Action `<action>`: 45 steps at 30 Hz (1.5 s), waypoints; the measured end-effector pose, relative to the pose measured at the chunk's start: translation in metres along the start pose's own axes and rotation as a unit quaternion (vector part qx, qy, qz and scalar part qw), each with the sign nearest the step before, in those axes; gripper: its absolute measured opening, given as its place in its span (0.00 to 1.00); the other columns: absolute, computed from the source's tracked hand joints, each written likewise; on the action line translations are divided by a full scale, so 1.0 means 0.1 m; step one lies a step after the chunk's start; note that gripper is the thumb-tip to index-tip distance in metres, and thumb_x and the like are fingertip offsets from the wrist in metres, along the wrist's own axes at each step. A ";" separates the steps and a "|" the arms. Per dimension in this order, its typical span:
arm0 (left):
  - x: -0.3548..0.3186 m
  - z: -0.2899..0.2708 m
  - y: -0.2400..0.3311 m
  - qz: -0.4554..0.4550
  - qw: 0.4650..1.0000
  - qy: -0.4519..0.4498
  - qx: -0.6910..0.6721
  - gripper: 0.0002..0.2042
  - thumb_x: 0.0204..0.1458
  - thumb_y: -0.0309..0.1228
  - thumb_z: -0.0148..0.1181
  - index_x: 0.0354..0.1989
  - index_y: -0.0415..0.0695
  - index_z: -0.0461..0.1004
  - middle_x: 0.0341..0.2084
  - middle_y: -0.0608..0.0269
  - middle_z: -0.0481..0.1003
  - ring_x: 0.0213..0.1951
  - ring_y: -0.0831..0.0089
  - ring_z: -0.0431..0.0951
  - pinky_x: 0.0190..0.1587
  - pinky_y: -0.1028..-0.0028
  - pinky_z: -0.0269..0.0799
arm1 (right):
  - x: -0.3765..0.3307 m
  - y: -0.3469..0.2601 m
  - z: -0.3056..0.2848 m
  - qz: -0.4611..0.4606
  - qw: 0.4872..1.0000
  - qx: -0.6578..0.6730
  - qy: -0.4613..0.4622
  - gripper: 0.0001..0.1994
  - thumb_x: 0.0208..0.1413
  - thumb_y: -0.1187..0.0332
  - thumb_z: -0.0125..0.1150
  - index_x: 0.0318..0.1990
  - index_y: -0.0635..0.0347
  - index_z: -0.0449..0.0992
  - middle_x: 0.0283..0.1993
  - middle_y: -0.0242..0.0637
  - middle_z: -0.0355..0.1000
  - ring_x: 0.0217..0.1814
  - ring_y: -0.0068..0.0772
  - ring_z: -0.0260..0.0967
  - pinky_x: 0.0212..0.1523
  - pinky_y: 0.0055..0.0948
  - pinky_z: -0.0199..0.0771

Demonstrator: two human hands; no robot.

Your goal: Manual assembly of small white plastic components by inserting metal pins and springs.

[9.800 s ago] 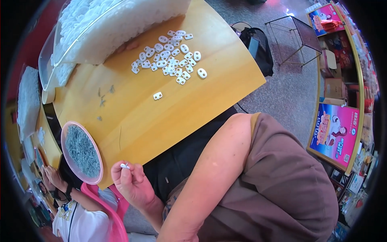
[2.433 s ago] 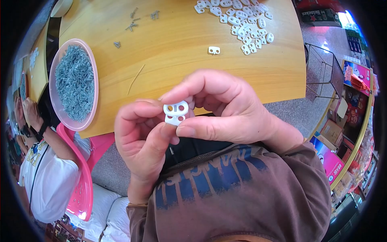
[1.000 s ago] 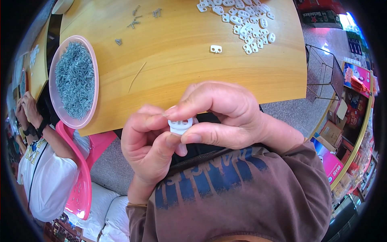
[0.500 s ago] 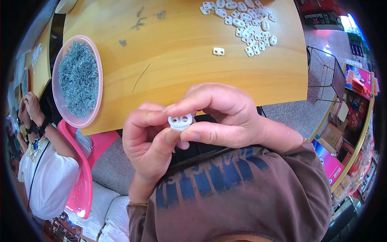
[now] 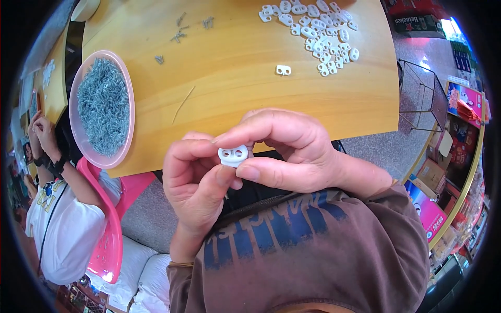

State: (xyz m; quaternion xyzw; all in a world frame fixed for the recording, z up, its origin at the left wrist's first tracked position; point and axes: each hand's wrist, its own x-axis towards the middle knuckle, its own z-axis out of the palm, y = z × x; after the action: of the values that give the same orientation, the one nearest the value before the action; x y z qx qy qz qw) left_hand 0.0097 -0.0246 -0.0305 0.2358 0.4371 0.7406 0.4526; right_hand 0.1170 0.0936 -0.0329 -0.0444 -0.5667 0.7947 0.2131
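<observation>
Just left of frame centre, a white two-hole toggle [image 5: 233, 155] lies with its long axis across the picture, between both hands. The left hand [image 5: 195, 182] presses its thumb up from below; the right hand [image 5: 292, 151] clamps forefinger and thumb on its upper and lower edges, so both are equally near.

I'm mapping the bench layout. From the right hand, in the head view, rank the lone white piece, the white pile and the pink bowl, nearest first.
From the right hand:
1. Lone white piece, straight ahead on the table.
2. White pile, ahead, far edge.
3. Pink bowl, far left; close to the pile's distance.
</observation>
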 end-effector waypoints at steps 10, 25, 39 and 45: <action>0.01 0.09 0.02 -0.001 1.000 0.031 0.000 0.11 0.46 0.21 0.54 0.39 0.38 0.64 0.31 0.59 0.66 0.24 0.79 0.68 0.23 0.84 0.66 | -0.03 -0.04 0.07 0.077 0.981 0.163 0.067 0.15 0.49 0.77 0.54 0.46 0.69 0.66 0.35 0.38 0.69 0.35 0.24 0.67 0.35 0.21 0.67; 0.07 0.14 0.07 -0.025 0.999 0.028 0.000 0.12 0.46 0.19 0.53 0.40 0.37 0.63 0.30 0.58 0.68 0.25 0.77 0.69 0.25 0.83 0.66 | 0.01 -0.09 0.04 0.132 0.948 0.274 0.090 0.17 0.51 0.68 0.53 0.48 0.68 0.66 0.34 0.36 0.69 0.29 0.19 0.61 0.31 0.18 0.64; 0.10 0.14 0.05 -0.004 1.000 0.020 -0.014 0.11 0.46 0.17 0.53 0.38 0.36 0.63 0.29 0.59 0.68 0.26 0.76 0.71 0.27 0.82 0.68 | 0.01 -0.06 0.07 0.122 0.958 0.235 0.105 0.15 0.52 0.68 0.52 0.46 0.68 0.67 0.36 0.37 0.69 0.30 0.19 0.62 0.30 0.17 0.63; 0.09 0.15 0.06 -0.013 1.000 0.028 0.004 0.10 0.46 0.17 0.53 0.37 0.36 0.64 0.30 0.58 0.68 0.27 0.74 0.72 0.25 0.83 0.67 | 0.01 -0.06 0.06 0.112 0.963 0.223 0.103 0.14 0.52 0.70 0.51 0.45 0.68 0.67 0.36 0.37 0.68 0.30 0.19 0.62 0.29 0.17 0.63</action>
State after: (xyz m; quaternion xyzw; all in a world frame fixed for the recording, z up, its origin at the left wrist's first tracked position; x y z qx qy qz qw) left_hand 0.0139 -0.0110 -0.0178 0.2113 0.4554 0.7391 0.4491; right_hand 0.1157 0.0903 -0.0247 -0.1411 -0.3418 0.9107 0.1844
